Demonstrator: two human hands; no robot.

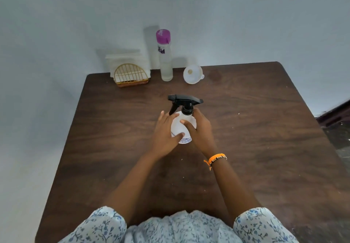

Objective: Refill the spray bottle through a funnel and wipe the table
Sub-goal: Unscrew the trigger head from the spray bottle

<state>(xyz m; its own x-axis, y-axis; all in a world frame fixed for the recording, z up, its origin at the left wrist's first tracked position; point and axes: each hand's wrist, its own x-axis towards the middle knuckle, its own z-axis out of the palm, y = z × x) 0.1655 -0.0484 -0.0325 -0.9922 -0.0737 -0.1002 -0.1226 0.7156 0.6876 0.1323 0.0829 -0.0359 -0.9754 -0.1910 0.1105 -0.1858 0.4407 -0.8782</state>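
Dark brown wooden table (246, 148) against a plain pale wall (208, 15); white plastic spray bottle with black trigger head (182, 127) stands mid-table. Left hand (164, 134) and right hand (200, 129) both curl round its body. Along the far edge: napkin holder (130, 76), clear purple-capped bottle (165, 59), white funnel (192, 74)

A dark brown wood-grain desk (246, 148) fills the ground under and around the grip, its rounded far corners set close to the wall. Pale specks and crumbs dot its top, most to the right of the grip and nearer the viewer. Beyond the grip rises a plain pale blue-grey wall (246, 19), which also runs down the left side (no window shows). The light is soft and even, casting faint shadows on that wall. Far right of the grip, past the desk's edge, lies a dark strip of floor (339, 140), blurred.
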